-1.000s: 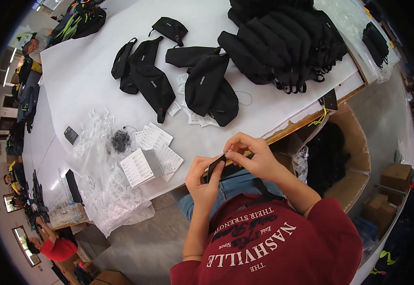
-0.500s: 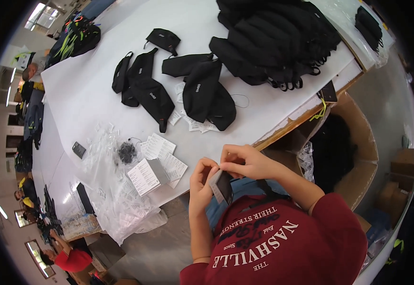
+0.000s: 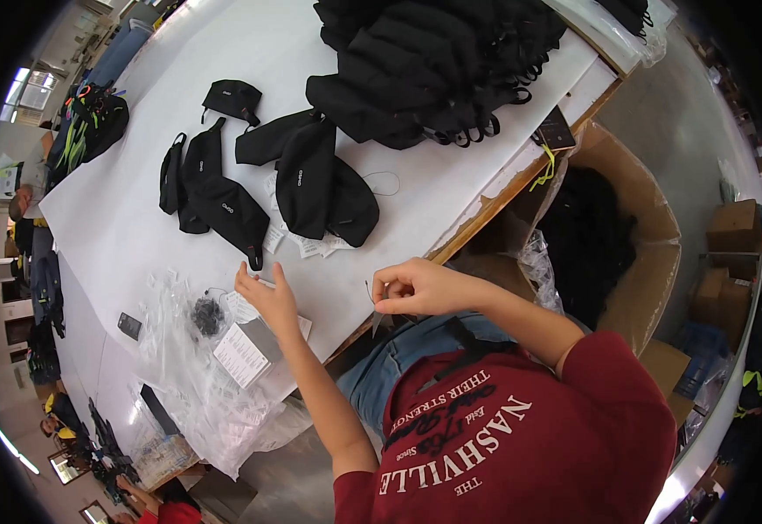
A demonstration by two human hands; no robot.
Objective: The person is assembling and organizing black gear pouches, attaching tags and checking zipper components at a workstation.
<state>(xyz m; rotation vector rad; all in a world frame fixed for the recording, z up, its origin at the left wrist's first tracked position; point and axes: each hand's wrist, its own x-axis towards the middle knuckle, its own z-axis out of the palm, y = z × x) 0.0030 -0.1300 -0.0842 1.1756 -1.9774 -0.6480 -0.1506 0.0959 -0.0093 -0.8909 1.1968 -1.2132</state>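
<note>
My left hand (image 3: 269, 299) reaches over the table with its fingers spread and nothing in them, near the lower tip of a black waist bag (image 3: 228, 205). My right hand (image 3: 418, 286) is pinched at the table edge, close to my body. A dark hang tag (image 3: 384, 322) hangs below its fingers, partly hidden, and a thin dark string sticks out beside them. Below my left hand lies a stack of white printed tags (image 3: 241, 355). Beside it a dark bundle of strings (image 3: 207, 316) rests on a clear plastic bag (image 3: 176, 371).
More black waist bags (image 3: 304, 183) and a smaller black pouch (image 3: 232, 99) lie farther back. A large pile of black bags (image 3: 442, 79) covers the far right. To my right stands an open cardboard box (image 3: 647, 279) holding black items. A small black card (image 3: 129, 326) lies at left.
My left hand has let go of the tag and moved left toward the bags, opening its fingers. The right hand keeps the tag. The view has shifted, so the table things appear farther left.
</note>
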